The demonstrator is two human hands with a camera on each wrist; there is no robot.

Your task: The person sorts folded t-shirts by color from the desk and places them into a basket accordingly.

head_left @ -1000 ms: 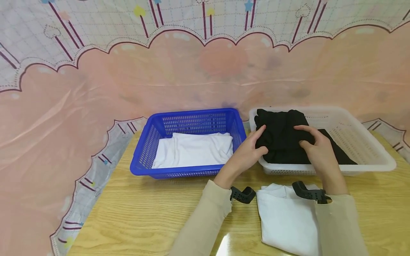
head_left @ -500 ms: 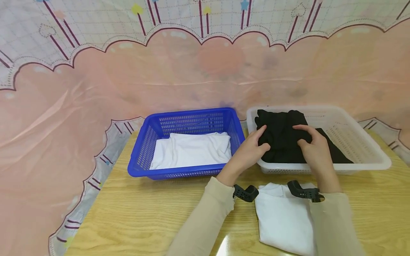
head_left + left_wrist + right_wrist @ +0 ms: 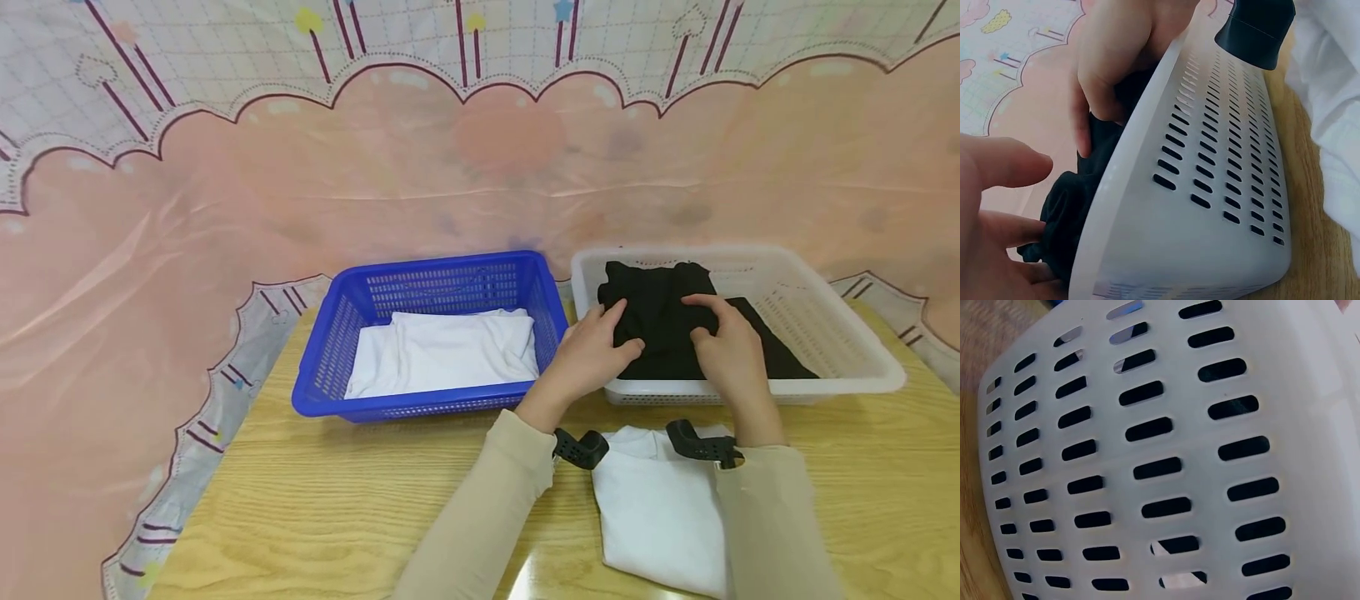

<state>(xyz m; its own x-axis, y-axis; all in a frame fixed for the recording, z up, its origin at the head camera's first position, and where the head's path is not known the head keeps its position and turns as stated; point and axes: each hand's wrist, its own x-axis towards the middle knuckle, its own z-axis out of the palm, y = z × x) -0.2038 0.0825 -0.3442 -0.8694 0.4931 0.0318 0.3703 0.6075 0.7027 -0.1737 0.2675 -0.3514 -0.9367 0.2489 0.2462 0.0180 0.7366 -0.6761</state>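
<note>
A folded black garment [image 3: 662, 329] lies in the left part of the white plastic basket [image 3: 832, 387], over another black cloth [image 3: 768, 346] that shows at its right. My left hand [image 3: 588, 354] touches the garment's left side, its thumb and fingers spread apart. On the right side, my right hand [image 3: 729, 346] rests against the same garment with its fingers spread. In the left wrist view, fingertips of the left hand [image 3: 997, 219] meet the bunched edge of the black cloth. The right wrist view has only the slotted basket wall [image 3: 1110, 437] close up; the right hand's fingers are hidden there.
A blue basket [image 3: 420, 407] stands left of the white one, holding folded white cloths [image 3: 457, 354]. Below my wrists, a folded white garment [image 3: 660, 517] lies on the wooden table [image 3: 315, 500]. A patterned curtain [image 3: 375, 183] hangs behind both baskets.
The black garment has shifted slightly right within the white basket and sits a little lower. Both hands stay at its sides, the left moving a bit right. The whole view has drifted slightly.
</note>
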